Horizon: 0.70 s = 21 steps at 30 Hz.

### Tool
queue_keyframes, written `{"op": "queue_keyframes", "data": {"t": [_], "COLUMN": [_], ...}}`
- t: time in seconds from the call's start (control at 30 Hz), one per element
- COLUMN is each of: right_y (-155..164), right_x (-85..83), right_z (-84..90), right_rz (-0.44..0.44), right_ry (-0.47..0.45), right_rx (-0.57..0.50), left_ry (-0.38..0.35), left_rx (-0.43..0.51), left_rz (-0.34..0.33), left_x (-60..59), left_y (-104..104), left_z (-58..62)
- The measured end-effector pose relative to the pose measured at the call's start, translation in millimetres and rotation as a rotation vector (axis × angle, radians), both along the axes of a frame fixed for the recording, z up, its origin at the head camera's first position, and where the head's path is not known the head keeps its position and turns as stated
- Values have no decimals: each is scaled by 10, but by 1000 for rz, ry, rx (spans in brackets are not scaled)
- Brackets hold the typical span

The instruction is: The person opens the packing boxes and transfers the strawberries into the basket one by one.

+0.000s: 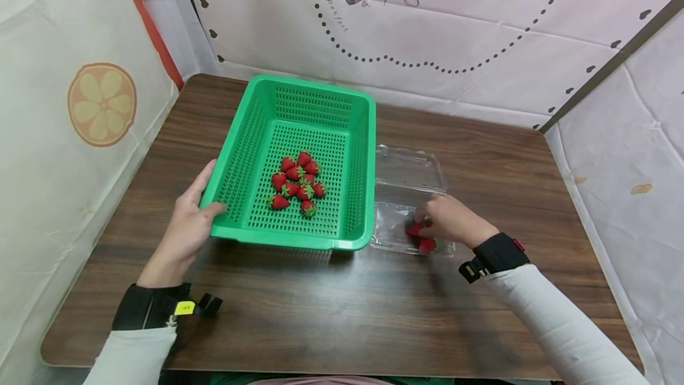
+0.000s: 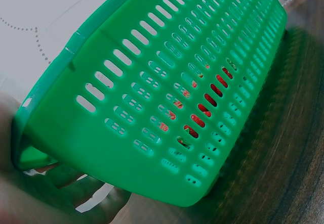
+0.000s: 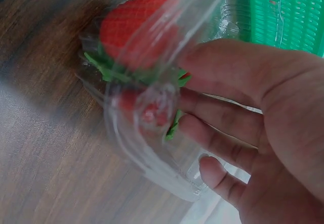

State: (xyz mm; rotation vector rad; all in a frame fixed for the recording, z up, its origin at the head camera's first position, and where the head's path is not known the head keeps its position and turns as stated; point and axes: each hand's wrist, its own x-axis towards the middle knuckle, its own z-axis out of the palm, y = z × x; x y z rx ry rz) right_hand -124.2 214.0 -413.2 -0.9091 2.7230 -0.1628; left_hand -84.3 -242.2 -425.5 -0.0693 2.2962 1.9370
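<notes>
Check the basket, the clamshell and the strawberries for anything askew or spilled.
The green basket sits tilted, its near-left corner gripped by the left hand. Nothing is spilled: strawberries lie inside it, others in the clear clamshell under the right hand.

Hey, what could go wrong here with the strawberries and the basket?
The clear box is thin and sits free on the table; the right hand reaching in for a strawberry may drag or tip it. The left hand holds the basket by one corner only, and the left wrist view shows it tilted, so the berries inside might roll.
</notes>
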Motion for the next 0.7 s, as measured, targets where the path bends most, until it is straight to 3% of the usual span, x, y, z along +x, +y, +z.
{"op": "queue_keyframes", "data": {"t": [0.27,0.43,0.7], "right_y": [-7,-29,-147], "right_x": [-4,-27,-44], "right_z": [-4,27,246], "right_rz": [-19,-18,-30], "right_ry": [-63,-43,-30], "right_rx": [-54,-75,-120], "left_ry": [-5,1,2], "left_rx": [-5,-18,-17], "left_rz": [4,6,5], "left_x": [11,19,14], "left_y": [9,13,9], "left_z": [14,20,14]}}
